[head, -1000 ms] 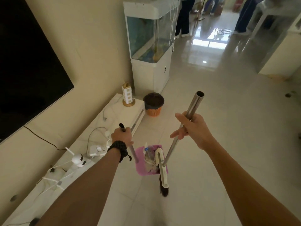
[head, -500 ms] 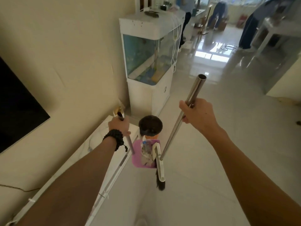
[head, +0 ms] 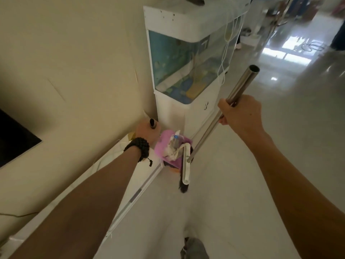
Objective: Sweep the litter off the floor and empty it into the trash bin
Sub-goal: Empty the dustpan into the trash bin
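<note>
My left hand (head: 147, 132) grips the black-tipped handle of a pink dustpan (head: 162, 146), which is lifted and tilted. In the pan lies the litter (head: 173, 147): crumpled white paper and a wrapper with a blue label. Under the pan a sliver of the orange trash bin (head: 174, 170) shows; most of it is hidden. My right hand (head: 239, 114) is closed around the steel broom handle (head: 214, 124). The broom's white head (head: 185, 163) and dark bristles hang just right of the pan.
A fish tank (head: 188, 60) on a white cabinet stands right behind the bin. A low white TV shelf (head: 119, 186) runs along the left wall under a dark screen (head: 13, 141). Glossy floor tiles stretch to the right; people's legs show far back.
I have walked forward to the bin. The dustpan has gone from level near the floor to raised and tilted over the bin, which is now mostly covered. The broom came along.
</note>
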A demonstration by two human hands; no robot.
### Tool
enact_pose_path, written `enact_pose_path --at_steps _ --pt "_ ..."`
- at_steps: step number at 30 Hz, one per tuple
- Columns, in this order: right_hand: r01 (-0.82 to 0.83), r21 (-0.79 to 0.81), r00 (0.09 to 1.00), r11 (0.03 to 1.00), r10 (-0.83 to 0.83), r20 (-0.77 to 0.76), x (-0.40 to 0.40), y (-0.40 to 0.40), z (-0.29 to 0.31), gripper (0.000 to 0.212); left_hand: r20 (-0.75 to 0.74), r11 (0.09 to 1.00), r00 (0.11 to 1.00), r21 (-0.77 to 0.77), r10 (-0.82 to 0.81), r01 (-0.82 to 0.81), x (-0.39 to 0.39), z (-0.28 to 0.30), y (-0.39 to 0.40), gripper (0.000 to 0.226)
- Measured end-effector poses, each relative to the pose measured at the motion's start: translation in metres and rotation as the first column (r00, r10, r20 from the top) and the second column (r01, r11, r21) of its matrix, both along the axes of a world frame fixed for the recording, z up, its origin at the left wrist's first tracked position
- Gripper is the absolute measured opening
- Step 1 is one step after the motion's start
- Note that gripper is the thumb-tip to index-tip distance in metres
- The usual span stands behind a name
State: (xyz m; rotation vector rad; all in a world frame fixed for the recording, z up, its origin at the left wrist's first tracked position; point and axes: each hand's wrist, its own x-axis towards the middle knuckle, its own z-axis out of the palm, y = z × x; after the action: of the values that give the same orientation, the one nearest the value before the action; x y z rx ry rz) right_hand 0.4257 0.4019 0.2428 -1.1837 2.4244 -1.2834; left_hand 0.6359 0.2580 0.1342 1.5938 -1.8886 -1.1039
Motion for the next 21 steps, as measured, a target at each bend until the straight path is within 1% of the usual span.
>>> enact_pose_path --at_steps 2,5,6,9,12,14,17,21 --pt "-0.011 0.008 1.000 1.000 0.011 0.002 -0.029 -0.021 -0.007 0.029 0.019 1.000 1.000 -0.019 0.004 -0.003 -0.027 -0.005 -0.009 0.039" --pt "-0.031 -0.007 0.999 0.999 0.032 0.025 -0.064 -0.045 -0.015 0.027 0.062 0.999 0.998 -0.038 -0.018 0.020 -0.062 -0.018 -0.018 0.045" --pt "-0.042 0.002 0.999 0.999 0.042 0.030 -0.074 -0.052 -0.019 0.028 0.071 0.999 0.997 -0.032 -0.035 0.038 -0.070 -0.025 -0.020 0.042" --pt "-0.051 0.029 0.998 0.998 0.050 0.046 -0.098 -0.061 -0.028 0.029 0.124 0.989 0.983 -0.042 -0.137 0.143 -0.081 -0.041 -0.023 0.026" --pt "-0.053 0.078 0.997 0.996 0.049 0.057 -0.124 -0.066 -0.035 0.031 0.164 0.964 0.958 -0.079 -0.237 0.252 -0.089 -0.060 -0.028 0.017" --pt "-0.054 0.088 0.996 0.995 0.048 0.072 -0.135 -0.064 -0.041 0.030 0.215 0.937 0.931 -0.121 -0.296 0.326 -0.091 -0.070 -0.028 0.015" --pt "-0.025 0.091 0.998 0.996 0.020 0.060 -0.150 -0.059 -0.056 0.030 0.271 0.899 0.884 -0.117 -0.380 0.422 -0.100 -0.084 -0.027 0.015" --pt "0.009 0.098 0.998 0.995 -0.014 0.056 -0.156 -0.054 -0.071 0.028 0.303 0.872 0.852 -0.111 -0.427 0.477 -0.105 -0.093 -0.026 0.016"
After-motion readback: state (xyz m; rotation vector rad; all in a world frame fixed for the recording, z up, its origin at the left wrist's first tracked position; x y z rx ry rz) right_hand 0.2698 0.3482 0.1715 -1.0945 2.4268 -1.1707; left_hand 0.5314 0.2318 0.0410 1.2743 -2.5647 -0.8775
